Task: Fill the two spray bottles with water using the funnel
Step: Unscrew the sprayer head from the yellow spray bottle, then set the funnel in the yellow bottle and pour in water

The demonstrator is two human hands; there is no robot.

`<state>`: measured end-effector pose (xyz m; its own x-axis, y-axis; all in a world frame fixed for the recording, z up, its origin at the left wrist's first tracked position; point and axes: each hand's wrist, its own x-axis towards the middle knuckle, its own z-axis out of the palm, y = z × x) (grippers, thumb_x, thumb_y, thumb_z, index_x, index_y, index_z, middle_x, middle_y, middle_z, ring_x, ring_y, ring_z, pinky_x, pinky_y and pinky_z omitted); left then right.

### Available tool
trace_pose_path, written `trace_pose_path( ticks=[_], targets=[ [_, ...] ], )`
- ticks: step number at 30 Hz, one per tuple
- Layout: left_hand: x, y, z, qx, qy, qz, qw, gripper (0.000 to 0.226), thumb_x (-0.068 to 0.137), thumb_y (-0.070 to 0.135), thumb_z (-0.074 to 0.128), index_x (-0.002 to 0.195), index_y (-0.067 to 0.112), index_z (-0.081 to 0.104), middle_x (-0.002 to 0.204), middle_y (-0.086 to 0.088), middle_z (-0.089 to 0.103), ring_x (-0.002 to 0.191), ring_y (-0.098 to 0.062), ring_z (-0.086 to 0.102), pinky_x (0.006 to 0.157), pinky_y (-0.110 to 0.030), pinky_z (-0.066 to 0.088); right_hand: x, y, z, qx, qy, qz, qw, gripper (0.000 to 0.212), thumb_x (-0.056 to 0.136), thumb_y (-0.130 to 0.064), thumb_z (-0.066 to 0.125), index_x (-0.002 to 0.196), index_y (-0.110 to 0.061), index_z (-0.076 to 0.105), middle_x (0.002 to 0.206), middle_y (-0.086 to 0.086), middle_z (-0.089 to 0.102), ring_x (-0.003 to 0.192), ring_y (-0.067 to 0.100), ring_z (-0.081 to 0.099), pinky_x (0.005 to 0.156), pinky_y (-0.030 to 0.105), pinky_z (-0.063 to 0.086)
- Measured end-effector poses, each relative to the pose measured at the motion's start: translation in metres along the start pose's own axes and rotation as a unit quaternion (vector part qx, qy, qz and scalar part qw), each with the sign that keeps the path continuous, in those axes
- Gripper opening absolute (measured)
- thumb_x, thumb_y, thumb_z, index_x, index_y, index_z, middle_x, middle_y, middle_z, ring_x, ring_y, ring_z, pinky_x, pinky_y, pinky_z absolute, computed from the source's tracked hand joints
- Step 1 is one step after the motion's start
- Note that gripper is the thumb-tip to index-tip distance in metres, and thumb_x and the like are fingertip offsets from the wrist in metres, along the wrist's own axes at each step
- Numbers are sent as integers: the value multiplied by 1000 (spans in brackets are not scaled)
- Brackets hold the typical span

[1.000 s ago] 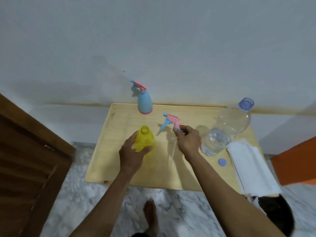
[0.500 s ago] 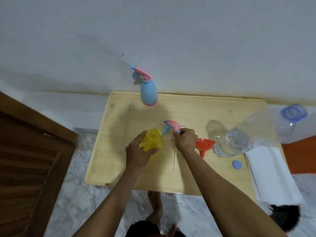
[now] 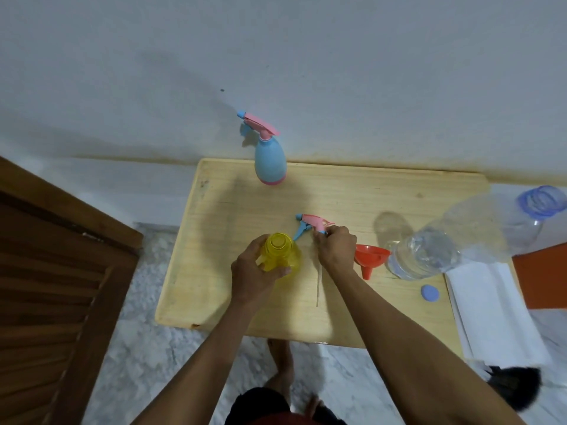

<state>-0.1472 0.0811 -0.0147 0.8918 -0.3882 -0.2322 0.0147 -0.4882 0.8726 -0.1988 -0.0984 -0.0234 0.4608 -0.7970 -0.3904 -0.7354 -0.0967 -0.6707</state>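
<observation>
My left hand (image 3: 254, 274) grips the yellow spray bottle (image 3: 280, 251), which stands open-topped on the wooden table (image 3: 221, 216). My right hand (image 3: 334, 250) holds that bottle's pink-and-blue spray head (image 3: 311, 223) beside the bottle, its thin dip tube (image 3: 319, 286) hanging down over the table. A red funnel (image 3: 369, 256) lies on its side just right of my right hand. The blue spray bottle (image 3: 270, 162) with its pink head stands at the table's back edge. A large clear water bottle (image 3: 445, 246), uncapped, stands at the right.
The water bottle's blue cap (image 3: 429, 292) lies on the table in front of it. A folded white cloth (image 3: 494, 314) covers the table's right end. A brown louvred door (image 3: 46, 271) stands at the left. My bare feet (image 3: 280, 363) are on the marble floor below the table.
The view has tilted down and closer over the table. My right hand has carried the spray head lower, beside the yellow bottle. The funnel has come into view.
</observation>
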Motion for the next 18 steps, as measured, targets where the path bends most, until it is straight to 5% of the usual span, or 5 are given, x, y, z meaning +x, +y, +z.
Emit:
trace_pose_path(
  ticks=[3,8,18],
  targets=[
    [0,-2,0,-4,0,0,1000,76,54,17,98,122,31,67,111,13,73,108,-9,66,92,-44,59,-12,-7,-13,-23,17,-52,998,37,98,-26,65,124,0,65,121,22,66,114,37,60,89,36,43],
    [0,-3,-1,-3,3,-2,1000,77,54,15,98,122,32,66,109,14,73,105,-9,67,91,-46,58,-47,7,-56,20,108,-90,990,51,97,-28,67,141,-8,53,138,18,47,119,33,55,90,24,34],
    [-7,4,1,-7,-2,16,1000,78,59,7,95,130,19,64,116,1,70,104,-9,61,87,-36,57,-68,50,-66,-49,90,-34,994,67,96,-40,65,152,-18,35,143,21,43,129,40,49,97,46,48]
  ],
)
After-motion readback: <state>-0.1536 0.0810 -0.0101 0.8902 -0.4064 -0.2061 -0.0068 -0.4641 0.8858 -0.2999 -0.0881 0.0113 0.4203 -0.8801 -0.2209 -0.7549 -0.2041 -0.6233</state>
